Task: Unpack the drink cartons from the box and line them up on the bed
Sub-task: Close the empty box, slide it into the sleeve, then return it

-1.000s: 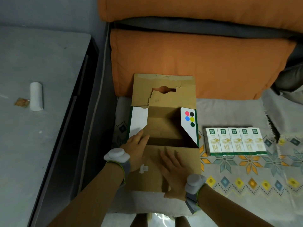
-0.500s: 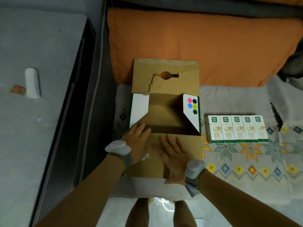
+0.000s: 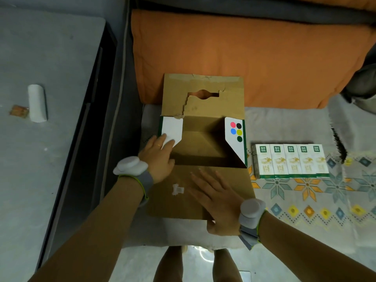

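1. Nearest: right hand (image 3: 217,198), palm down on the near flap (image 3: 166,206) of the box (image 3: 203,137); fingers straight and spread, no grip on anything. Same spot as a second ago.
2. Just beyond, to the left: left hand (image 3: 157,157), fingers straight. Moved up from the box's near-left corner onto the lower edge of the white side flap (image 3: 172,127); touching it, no closed grip visible.
3. Likely meaning: flaps being pressed apart for a look inside, rather than a carton being lifted.
4. Inside the box: only bare brown cardboard floor and walls in view, no carton to be seen. Near-right corner in shadow, so not fully certain.
5. Right of the box, just beside it on the patterned bed (image 3: 305,202): five drink cartons (image 3: 291,161), side by side in one tidy row, touching each other. Row unchanged over the last second.
6. Judged from this: unpacking apparently finished, or nearly so.
7. Farthest: tall back flap (image 3: 203,84) with torn handle slot, leaning against the orange cushion (image 3: 244,53).
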A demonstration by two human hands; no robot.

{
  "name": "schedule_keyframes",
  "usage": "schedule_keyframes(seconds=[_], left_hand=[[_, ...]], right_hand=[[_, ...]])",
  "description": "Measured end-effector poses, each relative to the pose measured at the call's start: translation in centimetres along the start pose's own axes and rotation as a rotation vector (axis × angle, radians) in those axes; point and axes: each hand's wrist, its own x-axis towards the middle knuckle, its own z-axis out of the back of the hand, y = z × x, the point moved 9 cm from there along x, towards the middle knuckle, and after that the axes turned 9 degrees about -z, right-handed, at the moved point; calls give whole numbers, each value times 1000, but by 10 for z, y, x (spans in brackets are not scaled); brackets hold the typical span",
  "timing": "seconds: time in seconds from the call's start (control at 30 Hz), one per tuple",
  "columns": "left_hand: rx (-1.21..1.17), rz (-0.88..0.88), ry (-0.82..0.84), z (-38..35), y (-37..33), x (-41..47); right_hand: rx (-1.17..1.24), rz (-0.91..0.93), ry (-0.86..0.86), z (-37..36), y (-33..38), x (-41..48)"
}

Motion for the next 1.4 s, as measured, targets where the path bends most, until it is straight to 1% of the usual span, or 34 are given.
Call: schedule_keyframes(seconds=[0.07, 0.17, 0.27, 0.33, 0.43, 0.57, 0.63, 0.7, 0.8, 0.9, 0.97, 1.0, 1.07, 1.13, 1.2, 1.33, 1.4], left_hand=[[-16, -1, -47, 27, -5, 2], [-144, -15, -117, 67, -10, -1], [-182, -11, -217, 100, -7, -8], [-180, -13, -227, 107, -9, -9], [-226, -49, -202, 98, -20, -6], [-175, 20, -212, 73, -22, -5], [-114, 53, -232, 62, -22, -4], [-48, 48, -261, 53, -27, -4], [17, -71, -220, 28, -51, 1], [24, -161, -69, -8, -67, 18], [-9, -170, 14, -28, -70, 34], [-20, -173, 41, -36, -71, 43], [35, -196, 78, -49, -73, 58], [74, -213, 99, -59, -75, 70], [54, -198, 104, -69, -76, 80], [78, -183, 70, -90, -81, 87], [111, -191, 62, -97, -77, 88]], right_hand=[[-19, 40, -93, 28, 2, -3], [-9, 75, -237, 69, -4, -6], [-42, 54, -387, 99, -16, -4], [-94, -8, -432, 110, -30, 3], [-180, -150, -447, 120, -53, 15], [-234, -368, -488, 129, -83, 31], [-236, -492, -474, 127, -100, 37], [-220, -597, -450, 121, -117, 42], [-174, -688, -417, 106, -136, 46], [-136, -712, -324, 84, -151, 53], [-117, -723, -256, 70, -162, 58], [-104, -732, -237, 65, -168, 60], [-58, -757, -201, 58, -180, 63], [5, -785, -162, 52, -190, 63], [43, -809, -151, 46, -199, 63], [78, -834, -178, 40, -214, 64], [96, -804, -195, 41, -218, 67]])
